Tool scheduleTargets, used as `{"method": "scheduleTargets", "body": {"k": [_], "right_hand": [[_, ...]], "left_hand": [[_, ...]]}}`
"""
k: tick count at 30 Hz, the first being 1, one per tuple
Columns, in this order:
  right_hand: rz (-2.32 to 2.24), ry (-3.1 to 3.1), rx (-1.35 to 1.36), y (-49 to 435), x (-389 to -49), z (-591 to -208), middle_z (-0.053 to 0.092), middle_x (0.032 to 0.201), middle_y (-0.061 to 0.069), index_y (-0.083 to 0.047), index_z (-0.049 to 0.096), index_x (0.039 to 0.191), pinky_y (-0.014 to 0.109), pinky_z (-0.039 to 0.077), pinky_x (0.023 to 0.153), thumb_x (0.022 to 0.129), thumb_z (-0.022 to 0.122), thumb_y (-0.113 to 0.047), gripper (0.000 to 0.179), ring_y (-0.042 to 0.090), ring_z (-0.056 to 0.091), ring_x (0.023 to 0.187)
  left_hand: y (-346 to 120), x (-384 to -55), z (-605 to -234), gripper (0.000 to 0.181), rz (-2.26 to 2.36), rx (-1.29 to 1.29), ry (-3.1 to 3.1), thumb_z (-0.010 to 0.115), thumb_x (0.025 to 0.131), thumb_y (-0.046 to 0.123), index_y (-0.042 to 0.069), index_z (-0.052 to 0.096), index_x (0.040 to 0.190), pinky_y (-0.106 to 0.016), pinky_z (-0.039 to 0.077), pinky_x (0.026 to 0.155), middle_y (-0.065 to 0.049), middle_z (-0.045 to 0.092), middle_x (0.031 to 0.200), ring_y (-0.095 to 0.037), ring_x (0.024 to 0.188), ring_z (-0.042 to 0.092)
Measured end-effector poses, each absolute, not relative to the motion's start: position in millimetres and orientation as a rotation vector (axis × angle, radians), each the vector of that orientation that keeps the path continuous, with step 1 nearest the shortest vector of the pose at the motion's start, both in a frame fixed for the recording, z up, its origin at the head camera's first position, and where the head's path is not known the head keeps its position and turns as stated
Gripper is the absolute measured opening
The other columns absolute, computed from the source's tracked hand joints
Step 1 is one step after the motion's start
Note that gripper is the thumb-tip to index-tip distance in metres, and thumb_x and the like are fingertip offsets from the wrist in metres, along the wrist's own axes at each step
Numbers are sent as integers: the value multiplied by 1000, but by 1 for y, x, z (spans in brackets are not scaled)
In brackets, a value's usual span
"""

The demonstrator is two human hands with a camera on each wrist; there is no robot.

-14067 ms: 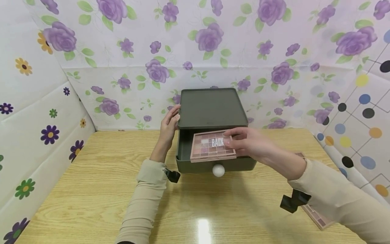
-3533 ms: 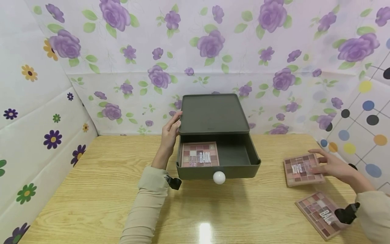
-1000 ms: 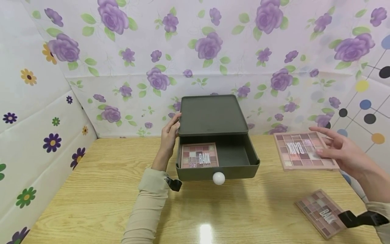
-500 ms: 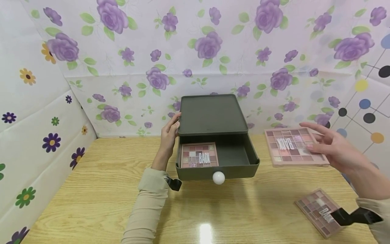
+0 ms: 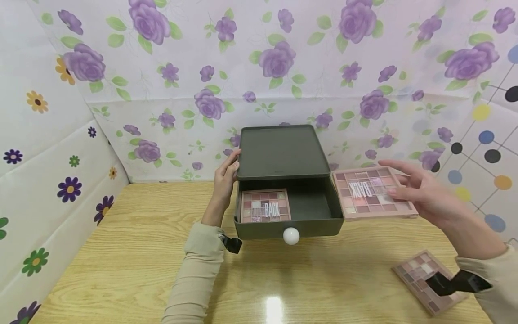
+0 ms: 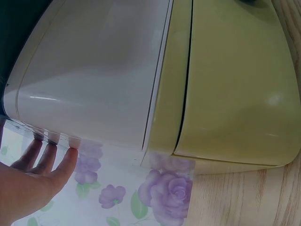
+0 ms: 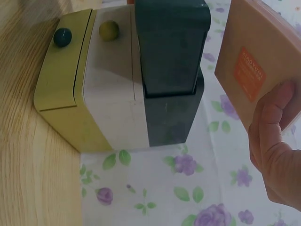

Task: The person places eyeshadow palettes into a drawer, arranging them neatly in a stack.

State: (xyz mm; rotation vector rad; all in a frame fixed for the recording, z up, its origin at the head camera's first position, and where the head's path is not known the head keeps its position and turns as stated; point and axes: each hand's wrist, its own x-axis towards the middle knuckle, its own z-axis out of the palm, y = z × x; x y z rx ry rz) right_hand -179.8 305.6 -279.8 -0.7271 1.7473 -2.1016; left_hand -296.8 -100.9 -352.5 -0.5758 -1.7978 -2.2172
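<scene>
In the head view my left hand (image 5: 223,183) rests against the left side of a dark green drawer unit (image 5: 283,150). Its fingers lie relaxed along that side, as the left wrist view also shows. The top drawer (image 5: 313,207) is pulled out; an eyeshadow palette (image 5: 263,204) lies in its left half. My right hand (image 5: 433,198) grips a second eyeshadow palette (image 5: 360,200) by its right edge, thumb on the lid and fingers beneath. This palette hangs in the air beside the drawer's right wall. Its pinkish underside (image 7: 235,52) with an orange label shows in the right wrist view.
Another eyeshadow palette (image 5: 417,276) lies at the table's right, partly hidden by the black wrist camera. A white knob (image 5: 291,236) juts from the drawer front. Below it sit a white drawer (image 7: 110,70) and a yellow drawer (image 7: 59,80). Floral cloth (image 5: 174,135) hangs behind the wooden table (image 5: 133,252).
Since 3.5 s ago my right hand has lifted the second palette off the table and carried it left to the drawer's side. The left hand has stayed put.
</scene>
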Motion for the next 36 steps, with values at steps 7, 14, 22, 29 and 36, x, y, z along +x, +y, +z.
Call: {"method": "scheduleTargets", "body": {"k": [7, 14, 22, 29, 36], "right_hand": [[-2118, 1752, -678, 288, -182, -279, 57, 115, 10, -19, 37, 137, 33, 51, 71, 89, 41, 13, 57, 24, 62, 94], [-2092, 1852, -554, 264, -184, -278, 57, 111, 8, -18, 35, 133, 32, 52, 68, 88, 47, 9, 54, 23, 63, 89], [-2048, 1869, -456, 240, -184, -273, 54, 112, 10, -11, 26, 140, 30, 51, 70, 85, 54, 7, 64, 23, 62, 89], [-1993, 1889, -408, 217, -182, -264, 58, 108, 12, -1, 9, 145, 31, 52, 70, 85, 56, 5, 77, 24, 63, 89], [-1911, 1969, -345, 197, -180, -260, 57, 107, 13, -2, 8, 145, 32, 51, 69, 85, 59, 1, 79, 22, 63, 87]], "left_hand": [[-101, -297, -353, 45, -2228, -577, -1793, 42, 92, 14, -2, 42, 134, -23, 45, 76, -12, 37, 141, -17, 112, 46], [-101, -297, -353, 46, -2224, -575, -1788, 41, 92, 14, -2, 42, 134, -23, 45, 77, -13, 37, 141, -18, 114, 46], [-101, -297, -353, 47, -2224, -575, -1788, 42, 91, 15, -2, 42, 134, -24, 45, 76, -12, 38, 140, -14, 107, 49], [-104, -296, -355, 49, -2211, -566, -1789, 43, 90, 16, -2, 42, 134, -23, 45, 76, -12, 37, 141, -17, 115, 45], [-102, -299, -354, 46, -2214, -570, -1787, 43, 91, 15, -1, 43, 134, -24, 46, 74, -12, 39, 139, -13, 106, 50]]}}
